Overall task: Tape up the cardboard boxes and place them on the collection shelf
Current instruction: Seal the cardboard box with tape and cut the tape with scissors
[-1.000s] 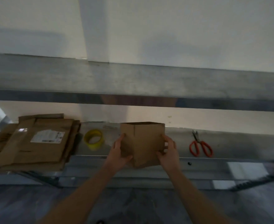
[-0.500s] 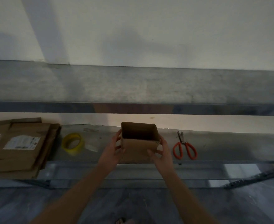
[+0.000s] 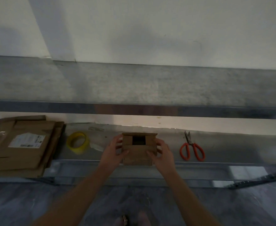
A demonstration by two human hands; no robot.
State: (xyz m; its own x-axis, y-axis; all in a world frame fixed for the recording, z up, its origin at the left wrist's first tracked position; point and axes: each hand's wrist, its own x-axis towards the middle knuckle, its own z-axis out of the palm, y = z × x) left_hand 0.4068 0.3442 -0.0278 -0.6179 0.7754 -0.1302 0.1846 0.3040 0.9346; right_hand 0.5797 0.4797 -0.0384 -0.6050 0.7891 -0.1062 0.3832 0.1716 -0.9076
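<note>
Small brown cardboard box [image 3: 139,154] sits just below centre frame, over the front edge of the lower grey metal shelf [image 3: 231,149]; can't tell if its base rests on the shelf or is held just clear. Side flaps folded inward on top, leaving a dark rectangular gap in the middle. Left hand [image 3: 113,151] grips the box's left side: fingers curled over the left flap, thumb on the near face. Right hand [image 3: 164,154] mirrors it on the right side, fingers curled over the right flap, thumb on the near face. Both forearms come up from the bottom of the frame. Yellow roll of tape [image 3: 77,142] lies flat on the same shelf, left of the box and apart from the left hand. Orange-handled scissors [image 3: 192,149] lie to the right, blades pointing towards the back, apart from the right hand. Stack of flattened brown cardboard sheets [image 3: 20,149] fills the left edge; the top sheet carries a white printed label. Upper grey metal shelf [image 3: 150,88] spans mid frame, pale wall [image 3: 150,30] behind it. Dim light, grey floor [image 3: 36,201] along the bottom.
</note>
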